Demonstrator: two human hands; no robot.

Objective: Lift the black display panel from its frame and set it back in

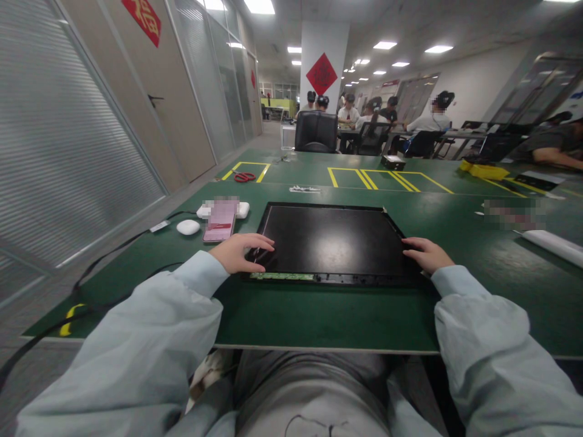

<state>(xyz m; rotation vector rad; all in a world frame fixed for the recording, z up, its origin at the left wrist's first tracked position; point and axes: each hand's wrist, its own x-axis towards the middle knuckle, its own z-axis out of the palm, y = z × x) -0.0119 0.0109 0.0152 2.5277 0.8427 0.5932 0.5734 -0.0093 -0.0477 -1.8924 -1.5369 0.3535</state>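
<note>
The left hand (240,252) is resting palm-down on the near left corner of the black panel (332,243), fingers spread loosely and lying flat, clamped on nothing. The right hand (426,254) is pressing likewise on the near right corner, fingers apart and flat, its fingertips pointing left along the panel's edge.

The green table (319,315) is carrying everything; its near edge is running straight across below the panel, leaving a broad bare strip between that edge and the panel. The black panel is lying flat at the middle of the table, its near edge showing a narrow green circuit strip (281,276) towards the left. Bare green surface is lying open to the right of the panel and beyond its far edge, up to the yellow floor-style markings (364,178).

Left of the panel, just beside the left hand, a pink phone (220,223) is lying flat, with a white oval case (188,227) further left. A black cable (118,249) is trailing off the table's left edge. A white roll (553,244) is lying near the right edge. Red scissors (245,176) are lying at the far left, well apart from the hands.
</note>
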